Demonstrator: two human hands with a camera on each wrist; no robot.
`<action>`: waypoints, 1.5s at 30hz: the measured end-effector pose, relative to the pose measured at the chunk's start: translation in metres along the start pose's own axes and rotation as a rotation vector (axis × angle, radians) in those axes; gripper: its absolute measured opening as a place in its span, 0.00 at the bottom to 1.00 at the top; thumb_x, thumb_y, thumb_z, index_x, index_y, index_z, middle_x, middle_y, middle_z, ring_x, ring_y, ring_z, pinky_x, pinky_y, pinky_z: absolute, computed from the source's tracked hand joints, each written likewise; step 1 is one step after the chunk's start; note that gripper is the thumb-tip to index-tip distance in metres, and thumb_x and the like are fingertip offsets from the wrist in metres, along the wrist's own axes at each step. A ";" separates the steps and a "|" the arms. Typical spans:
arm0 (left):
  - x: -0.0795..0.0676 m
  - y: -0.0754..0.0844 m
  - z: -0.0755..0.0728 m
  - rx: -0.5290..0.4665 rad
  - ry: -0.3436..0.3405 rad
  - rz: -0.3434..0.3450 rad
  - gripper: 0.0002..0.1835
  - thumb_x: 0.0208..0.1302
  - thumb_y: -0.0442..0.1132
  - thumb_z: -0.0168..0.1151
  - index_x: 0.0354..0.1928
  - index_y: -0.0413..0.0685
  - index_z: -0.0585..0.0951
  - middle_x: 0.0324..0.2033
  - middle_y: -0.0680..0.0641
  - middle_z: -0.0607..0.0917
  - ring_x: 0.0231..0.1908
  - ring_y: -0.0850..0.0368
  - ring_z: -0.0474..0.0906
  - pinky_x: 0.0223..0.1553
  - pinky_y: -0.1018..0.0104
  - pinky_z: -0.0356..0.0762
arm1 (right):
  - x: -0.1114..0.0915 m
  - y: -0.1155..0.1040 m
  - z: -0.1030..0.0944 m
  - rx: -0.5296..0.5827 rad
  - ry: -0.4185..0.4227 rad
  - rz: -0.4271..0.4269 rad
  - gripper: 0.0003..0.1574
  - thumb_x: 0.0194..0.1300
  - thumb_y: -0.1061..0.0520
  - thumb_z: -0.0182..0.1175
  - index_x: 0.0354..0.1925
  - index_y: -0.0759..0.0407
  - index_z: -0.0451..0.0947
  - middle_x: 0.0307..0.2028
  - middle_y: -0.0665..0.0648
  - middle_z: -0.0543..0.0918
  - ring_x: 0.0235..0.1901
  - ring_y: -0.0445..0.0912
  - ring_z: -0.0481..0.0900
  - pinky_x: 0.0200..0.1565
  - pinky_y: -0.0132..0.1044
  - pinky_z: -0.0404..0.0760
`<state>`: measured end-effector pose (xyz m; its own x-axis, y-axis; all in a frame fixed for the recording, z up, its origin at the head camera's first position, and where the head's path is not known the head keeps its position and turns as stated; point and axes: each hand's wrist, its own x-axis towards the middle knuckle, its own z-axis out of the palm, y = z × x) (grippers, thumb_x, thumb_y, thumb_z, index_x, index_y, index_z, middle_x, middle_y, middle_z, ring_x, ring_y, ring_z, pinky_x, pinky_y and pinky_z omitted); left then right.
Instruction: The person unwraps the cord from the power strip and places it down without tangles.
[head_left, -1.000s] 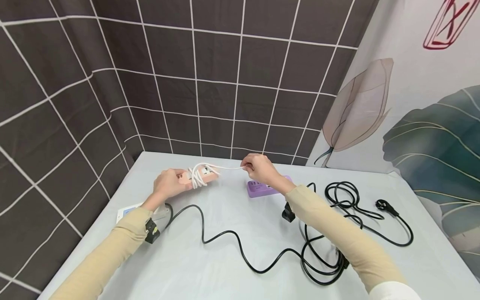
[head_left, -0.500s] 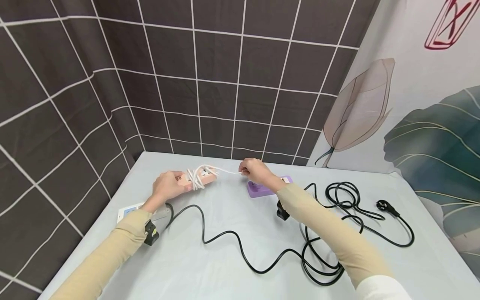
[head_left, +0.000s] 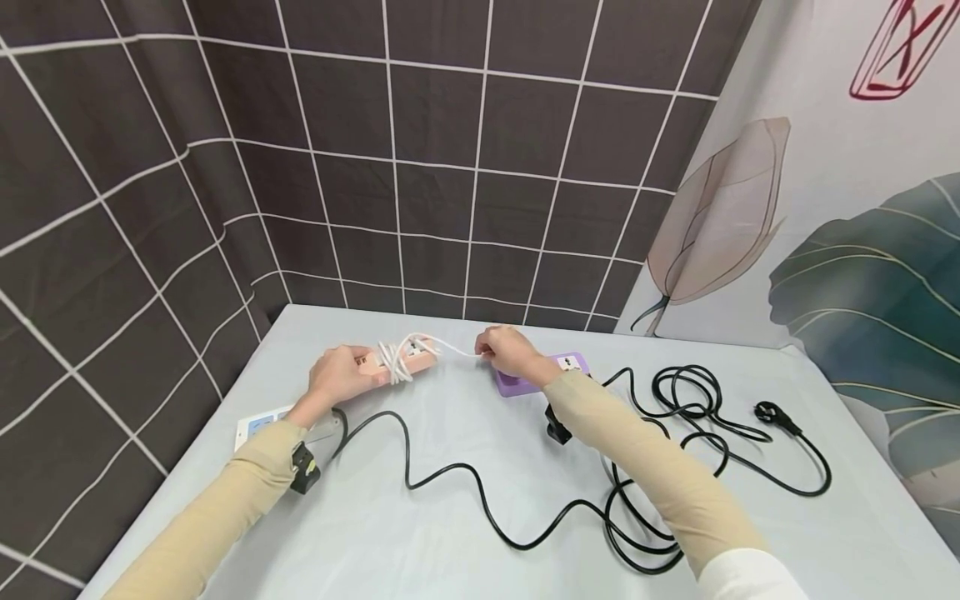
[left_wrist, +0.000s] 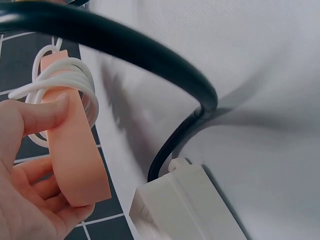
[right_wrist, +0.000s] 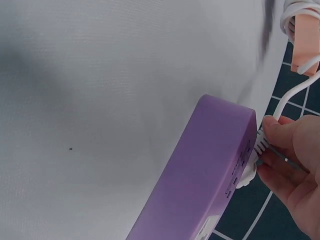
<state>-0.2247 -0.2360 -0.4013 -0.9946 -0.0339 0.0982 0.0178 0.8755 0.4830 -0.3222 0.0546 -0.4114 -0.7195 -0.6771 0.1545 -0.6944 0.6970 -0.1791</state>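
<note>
My left hand (head_left: 337, 377) grips the end of a pink power strip (head_left: 422, 360), thumb along one side and fingers on the other in the left wrist view. A white cord (head_left: 393, 362) is wound in several loops around the strip. From those loops the cord runs to my right hand (head_left: 510, 352), which pinches it at the ribbed neck of a white plug (right_wrist: 247, 172). In the right wrist view the plug lies beside a purple power strip (right_wrist: 200, 155), partly hidden behind its edge. My right hand is over the purple strip's left end in the head view.
A white power strip (head_left: 258, 422) lies by my left wrist, its black cord (head_left: 468, 468) snaking across the table (head_left: 390, 533). Black cord coils (head_left: 652, 542) spread at the right, near a black plug (head_left: 776, 414). A dark tiled-pattern curtain (head_left: 435, 200) stands behind.
My right hand has moved slightly left and nearer the table's front, lowering with the cord over the purple strip. My left hand with the pink strip has stayed almost in place.
</note>
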 end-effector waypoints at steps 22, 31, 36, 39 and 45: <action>0.000 0.005 0.005 -0.012 -0.021 0.022 0.32 0.46 0.53 0.71 0.53 0.44 0.82 0.16 0.54 0.71 0.21 0.58 0.65 0.21 0.68 0.59 | 0.009 -0.015 0.003 -0.006 -0.053 0.020 0.07 0.58 0.63 0.66 0.37 0.58 0.85 0.34 0.54 0.88 0.33 0.44 0.81 0.43 0.38 0.80; 0.000 0.011 0.005 -0.007 -0.016 0.047 0.34 0.45 0.53 0.72 0.54 0.41 0.81 0.17 0.53 0.75 0.21 0.58 0.66 0.21 0.68 0.58 | 0.018 -0.042 -0.016 0.082 0.182 -0.091 0.10 0.62 0.56 0.64 0.42 0.58 0.84 0.36 0.53 0.86 0.37 0.44 0.81 0.43 0.36 0.80; 0.000 0.015 0.004 0.000 -0.014 0.067 0.33 0.45 0.53 0.72 0.53 0.41 0.82 0.17 0.52 0.76 0.21 0.58 0.66 0.21 0.68 0.57 | 0.025 -0.061 -0.024 0.023 0.257 -0.287 0.13 0.63 0.59 0.62 0.47 0.54 0.82 0.44 0.51 0.84 0.47 0.45 0.79 0.49 0.35 0.80; -0.001 0.016 0.004 0.002 -0.014 0.071 0.33 0.46 0.53 0.72 0.53 0.41 0.82 0.18 0.51 0.77 0.21 0.58 0.67 0.21 0.68 0.58 | 0.029 -0.070 -0.024 -0.090 0.239 -0.399 0.13 0.64 0.59 0.61 0.47 0.52 0.83 0.44 0.50 0.83 0.48 0.44 0.76 0.50 0.32 0.79; -0.003 0.017 0.004 0.001 -0.018 0.072 0.32 0.47 0.52 0.72 0.53 0.42 0.81 0.19 0.50 0.77 0.22 0.57 0.68 0.22 0.68 0.58 | 0.032 -0.080 -0.019 -0.236 0.181 -0.474 0.13 0.63 0.54 0.62 0.46 0.49 0.83 0.46 0.48 0.84 0.51 0.43 0.75 0.55 0.29 0.75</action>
<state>-0.2223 -0.2193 -0.3970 -0.9924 0.0373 0.1169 0.0888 0.8756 0.4748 -0.2895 -0.0185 -0.3737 -0.3040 -0.8925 0.3333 -0.9118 0.3740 0.1697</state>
